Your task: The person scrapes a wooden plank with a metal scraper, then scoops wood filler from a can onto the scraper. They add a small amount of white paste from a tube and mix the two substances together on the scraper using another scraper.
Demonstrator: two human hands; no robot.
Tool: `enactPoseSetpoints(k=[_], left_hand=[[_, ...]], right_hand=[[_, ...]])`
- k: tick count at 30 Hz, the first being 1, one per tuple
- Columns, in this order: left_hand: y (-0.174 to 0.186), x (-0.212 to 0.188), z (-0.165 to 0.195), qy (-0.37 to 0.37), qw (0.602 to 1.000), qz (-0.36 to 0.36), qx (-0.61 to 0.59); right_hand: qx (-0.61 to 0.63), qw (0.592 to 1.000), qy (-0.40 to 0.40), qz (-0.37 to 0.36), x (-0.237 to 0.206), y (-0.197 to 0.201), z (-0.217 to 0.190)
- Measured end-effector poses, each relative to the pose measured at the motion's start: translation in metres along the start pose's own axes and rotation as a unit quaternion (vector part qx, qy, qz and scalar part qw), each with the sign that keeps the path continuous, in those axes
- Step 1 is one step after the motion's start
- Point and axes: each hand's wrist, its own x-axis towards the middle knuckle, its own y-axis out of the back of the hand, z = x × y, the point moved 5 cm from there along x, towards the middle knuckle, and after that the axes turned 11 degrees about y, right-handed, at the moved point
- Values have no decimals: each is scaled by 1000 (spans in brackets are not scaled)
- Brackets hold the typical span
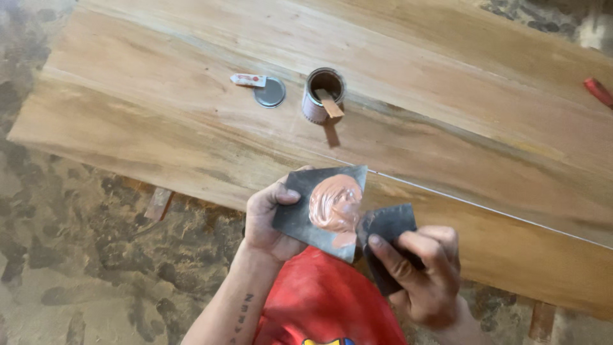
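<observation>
Head view, left hand point(267, 217): clamped on the left edge of a dark grey flat square plate point(300, 214), thumb on top, fingers beneath; plate held level above the near edge of the desk.
Head view, plate load: a smeared mound of pinkish-tan putty point(335, 204) on the plate's right half.
Head view, right hand point(424, 271): closed on a smaller dark grey flat scraper sheet point(388, 225), thumb pressed on its face; the sheet's edge touches the plate's right corner beside the putty.
Head view, desk point(447, 115): broad light brown wooden slab, grain running across.
Head view, on desk: small open round metal can point(322, 96) with a flat wooden stick point(331, 105) leaning in its mouth; just left, a round grey metal lid point(269, 92) and a small white-and-red tube point(248, 80).
Head view, floor point(70, 243): mottled brown, dusty.
</observation>
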Motion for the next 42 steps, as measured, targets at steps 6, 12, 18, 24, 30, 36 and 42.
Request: enactPoseSetpoints(k=[6, 12, 18, 24, 30, 36, 42], left_hand=[[7, 4, 6, 15, 1000, 0, -3], [5, 12, 1, 21, 999, -1, 28], [7, 21, -19, 47, 997, 20, 56], [16, 24, -13, 34, 997, 45, 50], [15, 25, -9, 57, 996, 56, 38], [15, 23, 11, -16, 988, 127, 91], [16, 25, 9, -113, 956, 137, 233]], right_hand=[[-43, 999, -3, -13, -13, 17, -5], [414, 781, -403, 237, -50, -1, 52], [610, 617, -442, 229, -53, -73, 66], [627, 595, -471, 176, -74, -71, 64], [616, 581, -510, 154, -88, -65, 64], [540, 623, -520, 223, -80, -65, 71], [422, 726, -470, 273, -52, -50, 68]])
